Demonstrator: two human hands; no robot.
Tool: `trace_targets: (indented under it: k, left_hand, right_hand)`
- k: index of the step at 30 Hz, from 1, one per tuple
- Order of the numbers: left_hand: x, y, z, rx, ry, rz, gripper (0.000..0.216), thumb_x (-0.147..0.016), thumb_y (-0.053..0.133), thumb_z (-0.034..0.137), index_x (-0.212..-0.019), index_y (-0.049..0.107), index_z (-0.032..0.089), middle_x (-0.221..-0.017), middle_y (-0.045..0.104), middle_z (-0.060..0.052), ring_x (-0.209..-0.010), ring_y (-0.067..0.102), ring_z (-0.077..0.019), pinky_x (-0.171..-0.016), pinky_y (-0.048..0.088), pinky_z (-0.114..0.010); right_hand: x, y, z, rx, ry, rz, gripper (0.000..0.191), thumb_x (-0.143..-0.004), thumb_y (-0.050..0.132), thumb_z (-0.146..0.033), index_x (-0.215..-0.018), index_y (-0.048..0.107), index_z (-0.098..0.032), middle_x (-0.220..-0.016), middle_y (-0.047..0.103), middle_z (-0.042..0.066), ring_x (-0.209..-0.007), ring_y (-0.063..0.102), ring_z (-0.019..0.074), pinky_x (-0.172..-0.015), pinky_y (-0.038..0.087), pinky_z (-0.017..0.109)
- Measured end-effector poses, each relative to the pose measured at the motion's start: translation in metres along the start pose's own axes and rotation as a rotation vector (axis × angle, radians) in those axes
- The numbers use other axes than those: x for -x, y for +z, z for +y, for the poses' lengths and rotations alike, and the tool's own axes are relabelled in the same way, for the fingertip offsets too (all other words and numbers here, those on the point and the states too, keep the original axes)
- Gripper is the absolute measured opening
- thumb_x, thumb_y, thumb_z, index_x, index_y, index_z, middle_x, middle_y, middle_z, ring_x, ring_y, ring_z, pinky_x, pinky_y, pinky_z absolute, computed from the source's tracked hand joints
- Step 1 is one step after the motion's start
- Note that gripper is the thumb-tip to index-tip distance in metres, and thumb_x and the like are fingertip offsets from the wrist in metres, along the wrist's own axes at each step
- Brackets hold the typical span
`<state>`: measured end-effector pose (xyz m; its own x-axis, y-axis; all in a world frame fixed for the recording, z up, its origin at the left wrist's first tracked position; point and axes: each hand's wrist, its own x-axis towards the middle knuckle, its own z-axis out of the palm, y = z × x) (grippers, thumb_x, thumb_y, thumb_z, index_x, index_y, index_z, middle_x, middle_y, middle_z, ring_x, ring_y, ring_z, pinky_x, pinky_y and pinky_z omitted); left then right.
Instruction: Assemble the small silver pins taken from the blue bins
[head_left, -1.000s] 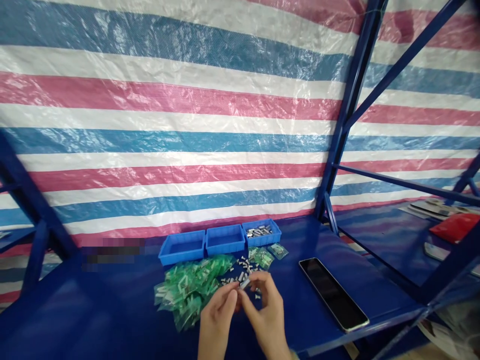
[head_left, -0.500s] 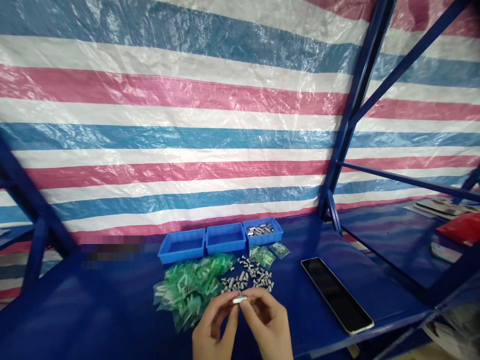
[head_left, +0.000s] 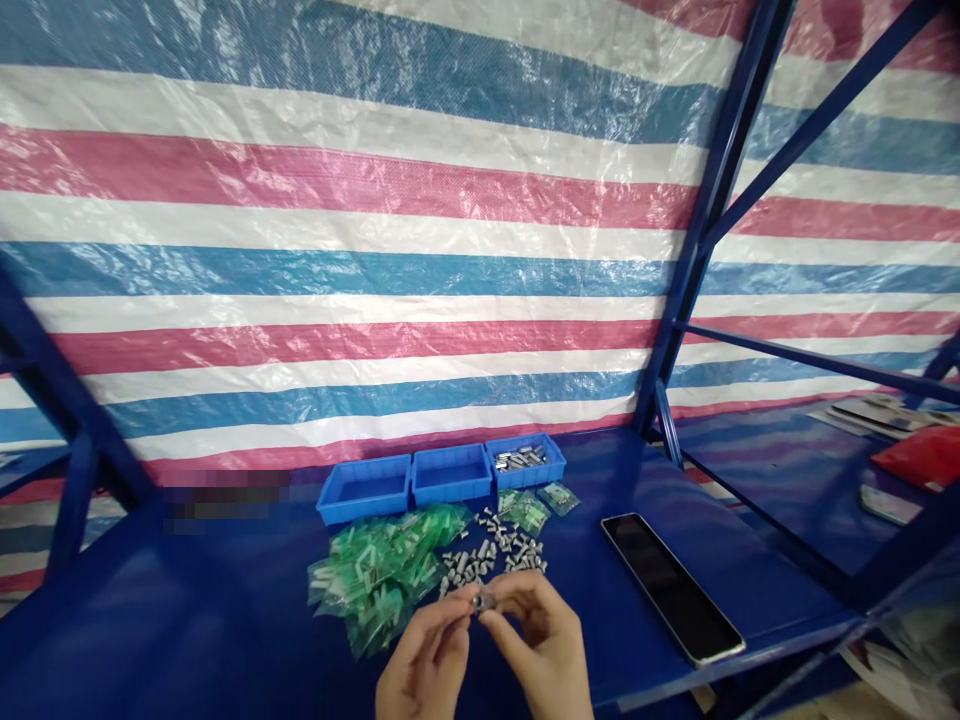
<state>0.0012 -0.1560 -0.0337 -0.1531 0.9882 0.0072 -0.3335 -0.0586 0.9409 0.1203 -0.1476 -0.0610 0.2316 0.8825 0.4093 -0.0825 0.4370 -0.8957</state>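
Fingers (head_left: 451,612) of your left hand (head_left: 424,665) and right hand (head_left: 544,650) pinch one small metal piece (head_left: 484,601) between them, one hand at each end, so it cannot drop. You hold it just above the worktop (head_left: 187,620), near you. Loose metal pieces (head_left: 491,555) lie just past it, green bags (head_left: 379,580) to the left, and blue trays (head_left: 448,475) farther back, all easy to reach.

Both hands (head_left: 484,650) pinching a small, perhaps metal part (head_left: 484,601), green packets (head_left: 379,575), three blue bins (head_left: 440,475), phone (head_left: 671,587)
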Motion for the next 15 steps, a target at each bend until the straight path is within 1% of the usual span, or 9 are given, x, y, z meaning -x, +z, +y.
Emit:
trace_targets:
  k: [2, 3, 5, 6, 8, 10, 13, 15]
  left_hand:
    - [0.002, 0.003, -0.001, -0.041, 0.079, -0.005, 0.031, -0.064, 0.083, 0.048, -0.080, 0.078, 0.021, -0.102, 0.079, -0.010, -0.108, 0.070, -0.0314, -0.093, 0.058, -0.033]
    - [0.000, 0.003, -0.001, -0.066, 0.104, -0.022, 0.030, -0.067, 0.081, 0.048, -0.081, 0.078, 0.021, -0.102, 0.079, -0.010, -0.106, 0.070, -0.0313, -0.092, 0.058, -0.033]
    - [-0.006, 0.000, -0.003, -0.122, 0.131, -0.070, 0.031, -0.072, 0.077, 0.048, -0.086, 0.079, 0.021, -0.102, 0.079, -0.010, -0.101, 0.072, -0.0305, -0.091, 0.059, -0.035]
    - [-0.010, -0.003, -0.005, -0.152, 0.142, -0.083, 0.031, -0.074, 0.075, 0.048, -0.090, 0.079, 0.021, -0.102, 0.078, -0.010, -0.101, 0.072, -0.0299, -0.092, 0.058, -0.035]
    - [-0.020, -0.011, -0.008, -0.216, 0.162, -0.077, 0.033, -0.077, 0.072, 0.048, -0.095, 0.079, 0.021, -0.104, 0.078, -0.010, -0.102, 0.071, -0.0293, -0.094, 0.056, -0.035]
    - [-0.027, -0.019, -0.011, -0.273, 0.177, -0.049, 0.033, -0.077, 0.070, 0.048, -0.095, 0.080, 0.021, -0.105, 0.078, -0.009, -0.105, 0.070, -0.0298, -0.097, 0.054, -0.036]
    - [-0.029, -0.025, -0.017, -0.302, 0.172, -0.014, 0.033, -0.074, 0.072, 0.049, -0.091, 0.080, 0.022, -0.101, 0.079, -0.008, -0.103, 0.070, -0.0309, -0.097, 0.054, -0.037]
    - [-0.026, -0.025, -0.020, -0.268, 0.167, 0.049, 0.033, -0.074, 0.071, 0.051, -0.088, 0.080, 0.023, -0.097, 0.079, -0.007, -0.099, 0.071, -0.0299, -0.095, 0.055, -0.035]
  right_hand:
    - [0.002, 0.002, 0.007, -0.181, 0.099, -0.041, 0.017, -0.082, 0.076, -0.031, -0.090, 0.064, -0.021, -0.087, 0.075, 0.006, -0.083, 0.073, 0.0241, -0.075, 0.061, 0.035]
    - [0.001, 0.002, 0.008, -0.228, 0.118, -0.049, 0.018, -0.082, 0.076, -0.032, -0.089, 0.064, -0.022, -0.086, 0.075, 0.006, -0.083, 0.073, 0.0239, -0.076, 0.061, 0.035]
    - [-0.009, 0.000, 0.007, -0.211, 0.095, -0.027, 0.015, -0.087, 0.070, -0.035, -0.090, 0.065, -0.021, -0.085, 0.074, 0.005, -0.081, 0.072, 0.0224, -0.076, 0.060, 0.035]
    - [-0.019, -0.003, 0.004, -0.154, 0.058, 0.006, 0.015, -0.091, 0.065, -0.036, -0.093, 0.065, -0.021, -0.085, 0.074, 0.005, -0.081, 0.072, 0.0219, -0.076, 0.059, 0.034]
    - [-0.049, -0.013, -0.001, 0.049, -0.062, 0.076, 0.021, -0.096, 0.056, -0.036, -0.100, 0.066, -0.019, -0.090, 0.073, 0.007, -0.084, 0.072, 0.0219, -0.078, 0.059, 0.035]
    - [-0.087, -0.025, -0.005, 0.338, -0.196, 0.119, 0.026, -0.098, 0.049, -0.035, -0.106, 0.066, -0.017, -0.100, 0.073, 0.011, -0.091, 0.071, 0.0230, -0.082, 0.059, 0.037]
    - [-0.137, -0.043, -0.004, 0.495, -0.227, 0.110, 0.029, -0.094, 0.053, -0.031, -0.115, 0.065, -0.015, -0.106, 0.072, 0.014, -0.102, 0.067, 0.0277, -0.091, 0.054, 0.046]
    - [-0.151, -0.050, 0.000, 0.590, -0.236, 0.080, 0.037, -0.091, 0.056, -0.025, -0.127, 0.060, -0.015, -0.120, 0.066, 0.017, -0.116, 0.059, 0.0312, -0.101, 0.046, 0.052]
